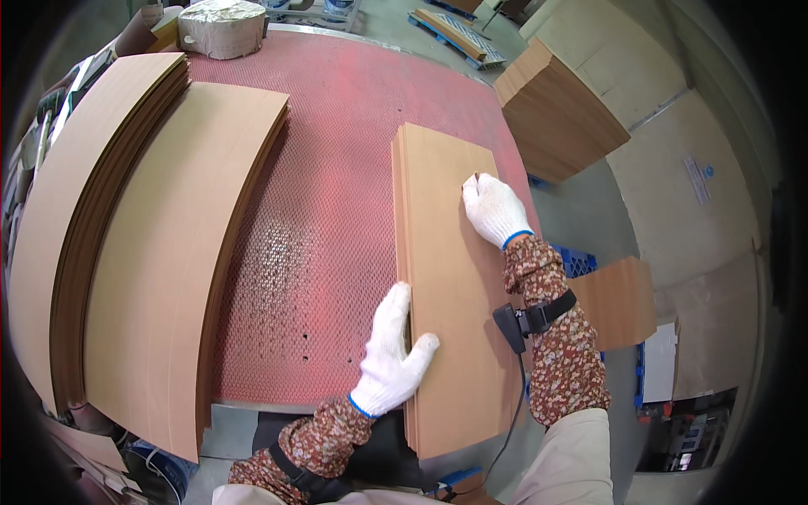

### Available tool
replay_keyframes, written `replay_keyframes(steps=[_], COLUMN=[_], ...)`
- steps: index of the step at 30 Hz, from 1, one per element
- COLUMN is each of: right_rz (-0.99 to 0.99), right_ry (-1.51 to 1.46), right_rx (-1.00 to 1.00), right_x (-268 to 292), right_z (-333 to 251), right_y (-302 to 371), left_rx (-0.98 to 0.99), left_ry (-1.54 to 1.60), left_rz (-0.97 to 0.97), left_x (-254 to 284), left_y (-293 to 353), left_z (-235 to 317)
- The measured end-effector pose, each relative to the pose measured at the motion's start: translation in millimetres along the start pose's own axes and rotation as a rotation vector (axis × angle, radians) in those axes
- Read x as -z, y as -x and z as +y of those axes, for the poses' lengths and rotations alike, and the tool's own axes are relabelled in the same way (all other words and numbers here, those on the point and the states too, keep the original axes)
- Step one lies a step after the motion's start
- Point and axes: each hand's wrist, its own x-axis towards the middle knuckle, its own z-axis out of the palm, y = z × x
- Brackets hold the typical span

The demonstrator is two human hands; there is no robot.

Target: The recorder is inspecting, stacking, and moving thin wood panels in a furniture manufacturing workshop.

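A stack of long wood-grain boards (pixel 450 278) lies lengthwise in front of me. My left hand (pixel 391 353), in a white knit glove, rests at the stack's left edge. Its fingers stretch along the side and its thumb spreads apart over the top board. Over the stack's far right part, my right hand (pixel 495 206) is closed in a pinch. A small dark bit shows at its fingertips, too little to name. Both gloves have blue cuffs, with flowered sleeves behind them.
Two more board stacks, a taller one (pixel 93 168) and a lower one (pixel 168 252), lie on the left of the red textured table (pixel 337 101). A roll wrapped in silvery material (pixel 221 29) sits at the far left. Board piles (pixel 560 114) stand beyond the right edge. A cable (pixel 515 412) hangs from my right forearm strap.
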Motion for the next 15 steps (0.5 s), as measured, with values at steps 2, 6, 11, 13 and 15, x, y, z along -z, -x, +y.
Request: replay_keyframes(steps=[2,6,11,13,15], right_rz=[0.007,-0.013,-0.016,-0.059,-0.062], right_ry=[-0.005,0.007,0.003,0.009,0.115], right_rx=[0.034,-0.009,0.045,0.026,0.131], right_x=[-2.8,-7.8,-11.0,-22.1,-28.1], right_z=[1.2,3.9,4.4,17.8,49.5], right_y=[-22.0,-53.4,-81.6,-84.7,-94.4], left_rx=[0.012,-0.002,0.01,0.05,0.042], left_ry=[0.007,0.017,-0.005,0.014,0.042], left_rz=[-0.008,-0.009,-0.007,-0.007,-0.01], left_x=[2.5,1.8,-0.6,-8.2,-17.6], left_y=[1.0,9.1,28.0,50.0,64.2], left_z=[3.1,3.6,6.6,9.8,16.2])
